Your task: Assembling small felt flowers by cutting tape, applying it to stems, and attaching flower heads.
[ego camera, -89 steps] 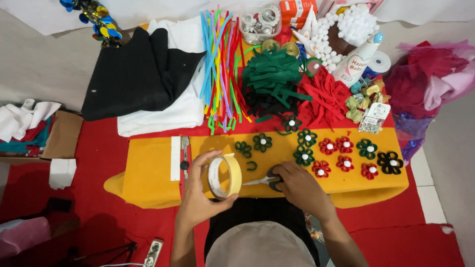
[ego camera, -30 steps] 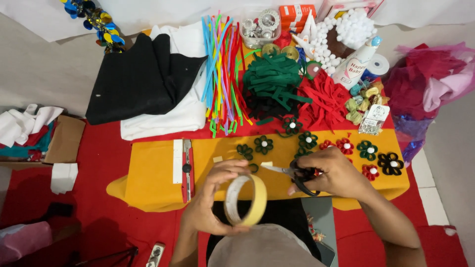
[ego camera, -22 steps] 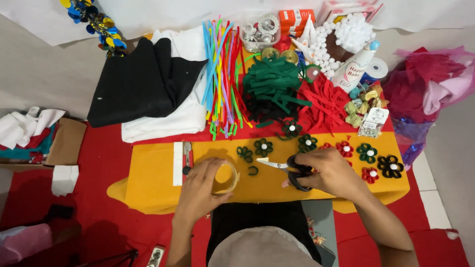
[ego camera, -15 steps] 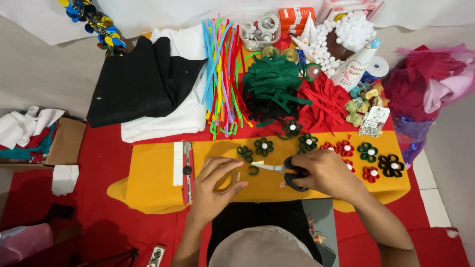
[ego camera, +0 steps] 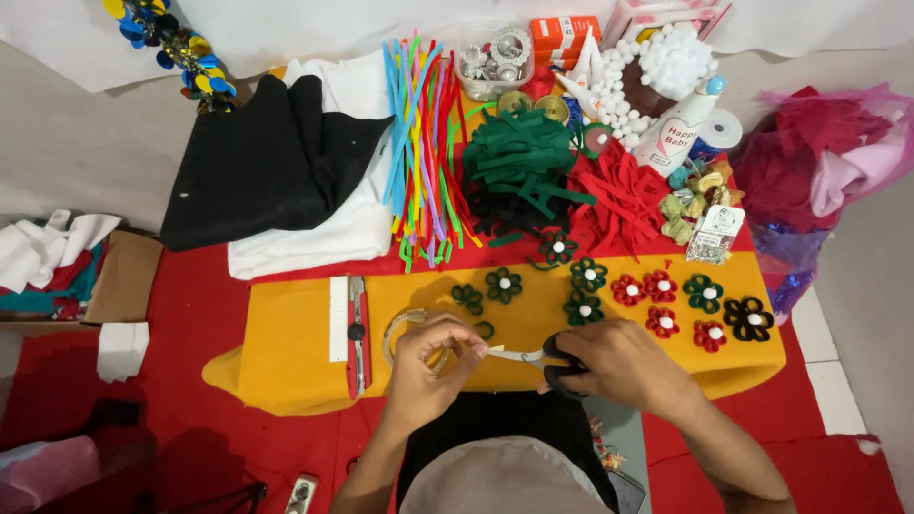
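My left hand [ego camera: 428, 366] pinches a small pale piece of tape at the blade tip of the scissors [ego camera: 522, 356], just above my lap. My right hand [ego camera: 624, 366] grips the scissors by their black handles, blades pointing left. The roll of cream masking tape [ego camera: 402, 326] lies flat on the yellow felt sheet [ego camera: 290, 347], partly hidden behind my left fingers. Small felt flowers with white centres, green [ego camera: 503, 284], red [ego camera: 662, 322] and black [ego camera: 749, 318], lie in rows on the felt beyond my right hand.
A white ruler and a red cutter [ego camera: 354, 324] lie left of the tape. Behind are pipe cleaners [ego camera: 419, 143], green felt strips [ego camera: 519, 162], red strips [ego camera: 619, 195], black cloth [ego camera: 267, 162], white pompoms [ego camera: 657, 62], a glue bottle [ego camera: 681, 119]. A cardboard box [ego camera: 119, 276] sits at left.
My left hand set the tape roll down flat on the felt and moved to the scissors' tip. My right hand drew the scissors back toward my body.
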